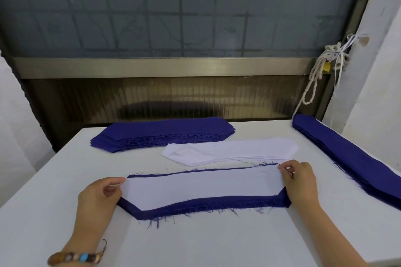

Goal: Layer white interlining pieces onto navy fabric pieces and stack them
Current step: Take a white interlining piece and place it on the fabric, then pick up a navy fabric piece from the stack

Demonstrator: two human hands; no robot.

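**While pinched at both ends, white laid flat over navy**

Behind everything, a frosted window [195,17] with a metal sill. Below it, filling the lower view, a white table [195,243].

Along the table's right edge, a long navy stack [351,158], reaching from the far corner toward the near side, loose threads on its inner edge. At the far side, left of centre, a second navy stack [162,133] of shaped pieces, slightly fanned, frayed fringe facing the near side. Just in front of that and to its right, a white interlining stack [238,150], top piece folded back at the left end.

Nearest, at the centre, a near stack [206,205], with a navy border along the near edge and both angled ends and only a thin navy line along the far edge. Flat on top, within that navy outline, a single white interlining piece [201,184].

At its left end, the left hand [97,197], thumb and fingers [112,188] closed in a pinch on the white edge. At its right end, the right hand [301,182], fingers curled, nipping the far right corner of the same piece.

On the window frame at right, a knotted rope [312,76]. On the left wrist, a beaded bracelet [76,258].
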